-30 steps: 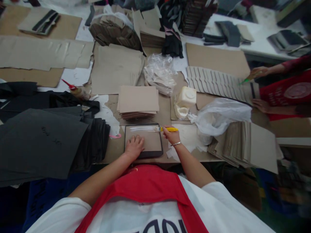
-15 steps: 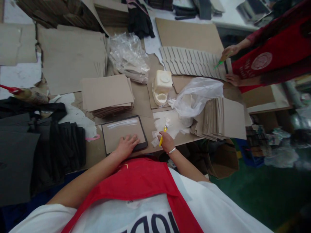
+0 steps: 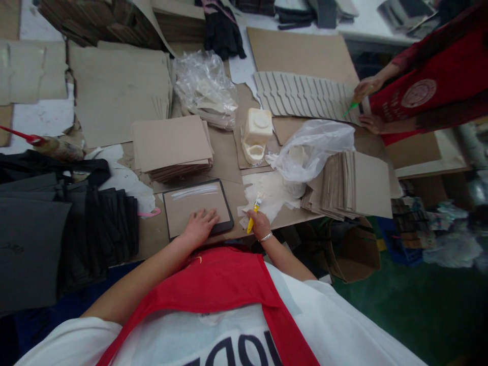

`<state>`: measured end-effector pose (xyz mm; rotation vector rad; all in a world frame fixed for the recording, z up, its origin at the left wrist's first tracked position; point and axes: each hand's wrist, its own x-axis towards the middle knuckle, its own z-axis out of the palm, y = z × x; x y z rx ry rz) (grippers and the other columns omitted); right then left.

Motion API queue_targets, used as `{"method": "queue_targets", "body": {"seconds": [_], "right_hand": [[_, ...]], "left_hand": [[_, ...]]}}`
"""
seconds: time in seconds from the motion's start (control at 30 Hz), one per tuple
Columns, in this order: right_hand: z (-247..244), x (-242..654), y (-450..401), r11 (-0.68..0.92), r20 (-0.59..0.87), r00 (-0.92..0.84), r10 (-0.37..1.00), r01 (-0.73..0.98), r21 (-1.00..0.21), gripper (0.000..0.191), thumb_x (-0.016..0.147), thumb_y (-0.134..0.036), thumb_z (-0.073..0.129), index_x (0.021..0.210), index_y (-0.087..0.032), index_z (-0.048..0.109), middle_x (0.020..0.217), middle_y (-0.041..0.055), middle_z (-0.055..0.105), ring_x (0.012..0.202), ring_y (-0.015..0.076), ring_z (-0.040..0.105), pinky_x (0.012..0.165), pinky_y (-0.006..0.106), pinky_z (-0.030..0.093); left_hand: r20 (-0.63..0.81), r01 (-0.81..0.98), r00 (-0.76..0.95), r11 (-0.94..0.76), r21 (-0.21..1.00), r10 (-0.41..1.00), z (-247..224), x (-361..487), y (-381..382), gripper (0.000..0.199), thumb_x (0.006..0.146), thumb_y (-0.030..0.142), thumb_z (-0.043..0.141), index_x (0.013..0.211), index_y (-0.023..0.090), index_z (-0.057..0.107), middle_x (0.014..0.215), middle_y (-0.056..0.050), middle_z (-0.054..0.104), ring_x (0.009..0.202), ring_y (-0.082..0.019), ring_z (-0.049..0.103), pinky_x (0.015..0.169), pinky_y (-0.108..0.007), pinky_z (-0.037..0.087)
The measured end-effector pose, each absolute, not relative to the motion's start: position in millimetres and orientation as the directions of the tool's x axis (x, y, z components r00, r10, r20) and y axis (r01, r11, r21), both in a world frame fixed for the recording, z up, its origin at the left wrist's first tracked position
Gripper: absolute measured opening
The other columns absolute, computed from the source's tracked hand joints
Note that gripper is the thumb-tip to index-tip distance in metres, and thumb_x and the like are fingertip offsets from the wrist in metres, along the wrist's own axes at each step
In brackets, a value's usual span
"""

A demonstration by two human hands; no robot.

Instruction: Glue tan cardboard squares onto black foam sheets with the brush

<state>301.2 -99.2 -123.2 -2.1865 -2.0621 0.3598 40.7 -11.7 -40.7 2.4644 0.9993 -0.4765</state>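
Note:
My left hand [image 3: 202, 223] lies flat with fingers spread on a brown cardboard sheet [image 3: 183, 216], which rests on a dark-edged board [image 3: 227, 223]. White glue-like streaks [image 3: 195, 191] run across the sheet's far part. In my right hand [image 3: 260, 223] is a yellow-handled brush [image 3: 252, 217], its bristle end pointing away from me over white-smeared paper [image 3: 263, 183]. Beyond that paper stands a cut-open cream plastic container [image 3: 258, 129]. To the left of it sits a stack of cardboard sheets [image 3: 171, 145].
Dark folded pieces [image 3: 110, 223] pile up at the left, near a red-nozzled bottle [image 3: 57, 146]. A plastic bag [image 3: 316, 147] and upright cardboard pieces [image 3: 366, 183] stand at the right. A co-worker's hand [image 3: 368, 87] holds a green-tipped tool over a row of overlapping grey strips [image 3: 301, 94].
The view has shifted slightly, moving the table things a little to the right. My right hand with the brush has moved slightly left, while my left hand stays on the sheet.

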Motion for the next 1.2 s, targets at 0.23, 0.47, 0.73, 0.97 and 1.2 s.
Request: {"method": "queue_targets", "body": {"seconds": [0.23, 0.47, 0.73, 0.97, 1.2], "right_hand": [[-115.4, 297.6, -94.4, -0.151, -0.116, 0.122, 0.986, 0.944, -0.292, 0.027, 0.090, -0.018, 0.041, 0.107, -0.015, 0.062, 0.078, 0.0080, 0.064, 0.076, 0.0189, 0.057, 0.072, 0.028, 0.042], [-71.0, 276.4, -76.6, -0.220, 0.029, 0.292, 0.956, 0.779, -0.587, 0.023, 0.087, -0.033, 0.049, 0.104, -0.017, 0.052, 0.087, 0.0084, 0.065, 0.083, 0.0190, 0.063, 0.075, 0.031, 0.049], [3.8, 235.3, -33.1, -0.156, -0.073, 0.306, 0.949, 0.259, -0.953, 0.035, 0.077, -0.035, 0.060, 0.104, -0.024, 0.040, 0.078, -0.0022, 0.060, 0.064, 0.0112, 0.058, 0.059, 0.024, 0.049], [-34.4, 235.2, 16.4, -0.143, -0.028, 0.346, 0.938, 0.313, -0.939, 0.033, 0.077, -0.038, 0.056, 0.100, -0.023, 0.038, 0.076, -0.0027, 0.055, 0.064, 0.0128, 0.057, 0.063, 0.029, 0.051], [-68.1, 211.9, 37.4, -0.143, 0.015, 0.239, 0.971, 0.629, -0.764, 0.029, 0.080, -0.036, 0.050, 0.103, -0.019, 0.044, 0.087, 0.0087, 0.063, 0.077, 0.0200, 0.062, 0.072, 0.035, 0.048]], "left_hand": [[-0.454, 0.704, 0.697, -0.649, 0.288, 0.555, -39.7, 36.4, -8.8, 0.049, 0.089, 0.014, 0.034, 0.134, 0.029, 0.048, 0.149, -0.005, 0.035, 0.130, -0.033, 0.036, 0.097, -0.053, 0.038], [-0.324, 0.700, 0.702, -0.531, 0.477, 0.634, -28.9, 41.2, -1.1, 0.057, 0.082, 0.018, 0.050, 0.138, 0.017, 0.040, 0.148, -0.014, 0.036, 0.131, -0.027, 0.037, 0.106, -0.046, 0.033], [-0.441, 0.331, 0.690, 0.292, 0.897, 0.574, -20.4, 77.4, 7.4, 0.051, 0.064, 0.039, 0.071, 0.107, 0.011, 0.064, 0.092, -0.007, 0.069, 0.085, -0.022, 0.063, 0.075, -0.031, 0.049], [-0.680, -0.050, 0.366, 0.744, 0.667, 0.635, -39.7, -3.6, 11.0, 0.042, 0.057, 0.042, 0.078, 0.082, 0.013, 0.062, 0.067, 0.001, 0.063, 0.055, -0.009, 0.055, 0.053, -0.021, 0.047], [-0.639, 0.167, -0.056, 0.639, 0.751, 0.767, -52.1, -52.3, 42.5, 0.024, 0.072, 0.036, 0.063, 0.076, 0.013, 0.061, 0.064, 0.001, 0.060, 0.052, -0.009, 0.053, 0.048, -0.021, 0.044]]}}
